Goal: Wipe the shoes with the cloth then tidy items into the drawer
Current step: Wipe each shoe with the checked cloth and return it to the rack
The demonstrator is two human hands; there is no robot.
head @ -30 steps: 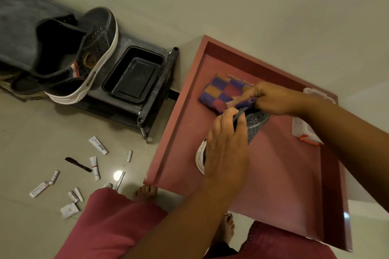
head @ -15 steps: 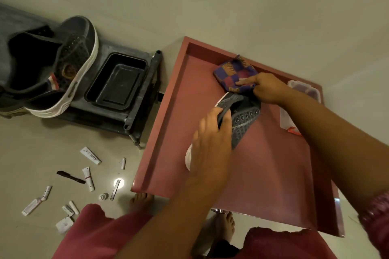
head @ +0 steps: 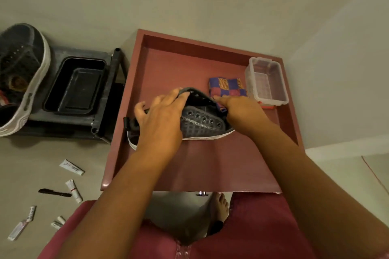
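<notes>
A dark grey shoe (head: 202, 124) with a white sole lies on its side inside the open red drawer (head: 210, 166). My left hand (head: 160, 120) grips the shoe's collar from above. My right hand (head: 237, 109) holds the purple, orange and red checkered cloth (head: 228, 87) against the shoe's upper near the eyelets. A second dark shoe (head: 21, 73) with a white sole stands on the black rack at the left.
A clear plastic box (head: 267, 82) sits in the drawer's back right corner. A black tray (head: 75, 86) rests on the black rack (head: 109, 94). Several small tubes (head: 72, 167) and a black tool (head: 54, 193) lie scattered on the floor at the left. My bare feet (head: 220, 206) are below the drawer.
The shoe has turned to lie sideways across the drawer. My right hand and the cloth have moved right, toward the plastic box. The view has shifted left.
</notes>
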